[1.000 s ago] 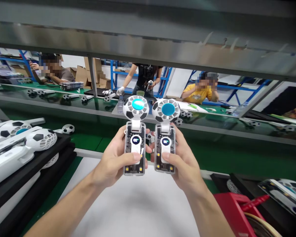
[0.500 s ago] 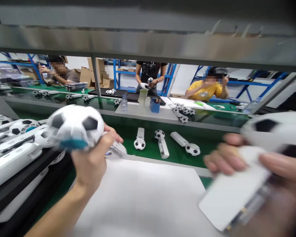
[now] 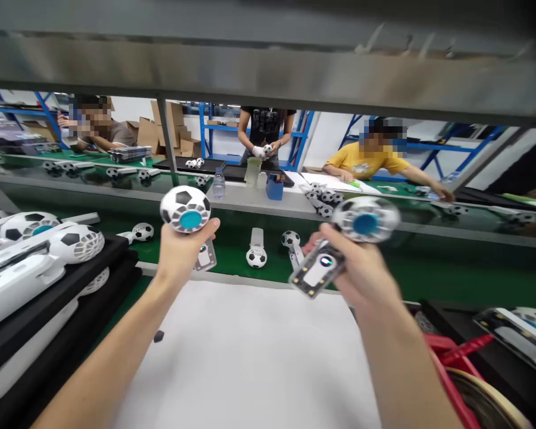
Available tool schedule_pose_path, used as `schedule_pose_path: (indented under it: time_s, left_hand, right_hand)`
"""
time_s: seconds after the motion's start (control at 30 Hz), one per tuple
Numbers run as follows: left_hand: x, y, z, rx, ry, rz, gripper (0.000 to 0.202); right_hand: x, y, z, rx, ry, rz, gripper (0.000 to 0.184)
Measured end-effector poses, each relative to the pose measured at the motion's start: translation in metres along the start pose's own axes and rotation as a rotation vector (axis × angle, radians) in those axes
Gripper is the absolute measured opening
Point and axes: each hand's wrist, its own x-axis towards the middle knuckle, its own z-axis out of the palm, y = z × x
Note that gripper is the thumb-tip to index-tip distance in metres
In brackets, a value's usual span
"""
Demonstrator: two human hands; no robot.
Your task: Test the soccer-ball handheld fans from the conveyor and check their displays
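Left fan: football-patterned head with a blue centre, raised over the far edge of the white sheet; the left fan (image 3: 185,201) is in the left hand (image 3: 181,253).
Left grip: wrapped round the neck, thumb toward the right, part of the body showing below the fist.
Right fan: also football-headed, the right fan (image 3: 365,220) is in the right hand (image 3: 368,268), its dark, clear-cased body tilted down to the left.
Right grip: closed about the neck and upper body; the lit display is perhaps showing a figure, too blurred to read.
White sheet: the white sheet (image 3: 259,357) spreads below both hands, a dark spot (image 3: 159,336) near the left forearm.
Green worktop: beyond the sheet, the green worktop (image 3: 232,250) carries a middle fan (image 3: 256,257) and another fan (image 3: 290,239) partly behind the right hand.
Left side: stacked black trays (image 3: 122,247) with more fans.
Right side: a red holder (image 3: 458,381) beside a dark tray.
Far side: a bottle (image 3: 218,185), a blue box (image 3: 274,189) and three co-workers, the one in yellow stretching an arm sideways.
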Motion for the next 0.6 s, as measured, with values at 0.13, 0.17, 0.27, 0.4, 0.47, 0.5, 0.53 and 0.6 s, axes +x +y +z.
schedule_pose_path:
  time_s: [0.13, 0.17, 0.27, 0.4, 0.47, 0.5, 0.53, 0.6]
  left_hand:
    - [0.015, -0.029, 0.004, 0.023, -0.256, -0.215, 0.048]
    - [0.016, -0.034, 0.005, 0.034, -0.282, -0.230, 0.049]
    - [0.019, -0.048, 0.007, 0.078, -0.305, -0.256, 0.052]
    - [0.021, -0.063, 0.009, 0.133, -0.283, -0.261, 0.054]
    - [0.022, -0.067, 0.009, 0.153, -0.279, -0.251, 0.053]
    - [0.022, -0.068, 0.010, 0.162, -0.277, -0.242, 0.053]
    - [0.023, -0.069, 0.011, 0.169, -0.279, -0.232, 0.052]
    - [0.026, -0.074, 0.015, 0.187, -0.287, -0.216, 0.049]
  right_hand:
    - [0.048, 0.037, 0.001, -0.012, -0.031, 0.361, 0.017]
    - [0.056, 0.045, -0.002, -0.018, -0.028, 0.398, 0.015]
    - [0.070, 0.061, -0.014, -0.046, -0.014, 0.409, 0.013]
    - [0.077, 0.067, -0.028, -0.147, -0.035, 0.304, 0.024]
    - [0.081, 0.071, -0.035, -0.236, -0.054, 0.218, 0.024]
    - [0.084, 0.074, -0.038, -0.291, -0.060, 0.161, 0.025]
    - [0.087, 0.077, -0.041, -0.353, -0.061, 0.096, 0.026]
    - [0.094, 0.087, -0.045, -0.500, -0.053, -0.045, 0.030]
